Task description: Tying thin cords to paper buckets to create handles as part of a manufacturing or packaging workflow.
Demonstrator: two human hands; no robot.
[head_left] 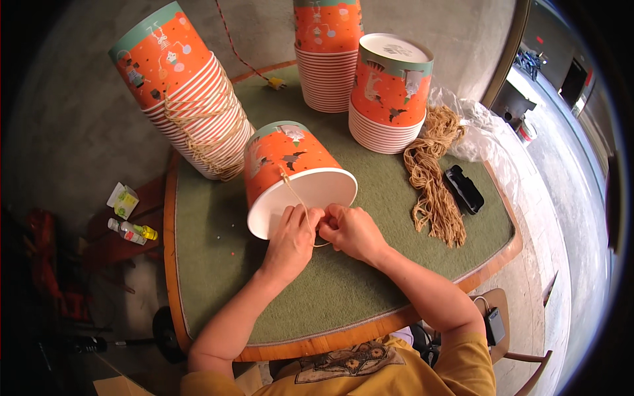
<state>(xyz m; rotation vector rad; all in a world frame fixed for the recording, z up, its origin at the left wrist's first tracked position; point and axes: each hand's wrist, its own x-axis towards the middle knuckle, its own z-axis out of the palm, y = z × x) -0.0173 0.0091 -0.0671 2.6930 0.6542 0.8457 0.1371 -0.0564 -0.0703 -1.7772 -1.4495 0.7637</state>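
Observation:
An orange paper bucket (297, 153) with a green band lies tilted on the table, its white open mouth facing me. A thin tan cord (294, 191) comes from a knot on the bucket's side and runs across the mouth to my hands. My left hand (290, 234) is closed in a pinch on the cord at the lower rim. Right beside it, my right hand (354, 232) is also closed on the cord, fingertips almost touching the left ones. A small loop of cord shows under the fingers. The exact fingertips and the bucket's lower rim are partly hidden.
Leaning at the left is a tall bucket stack (198, 112) wound with cord. Two more stacks stand at the back, one upside down (389, 99). A cord bundle (436, 178) and a black case (463, 189) lie on the right. Bottles (129, 231) sit beyond the table's left edge.

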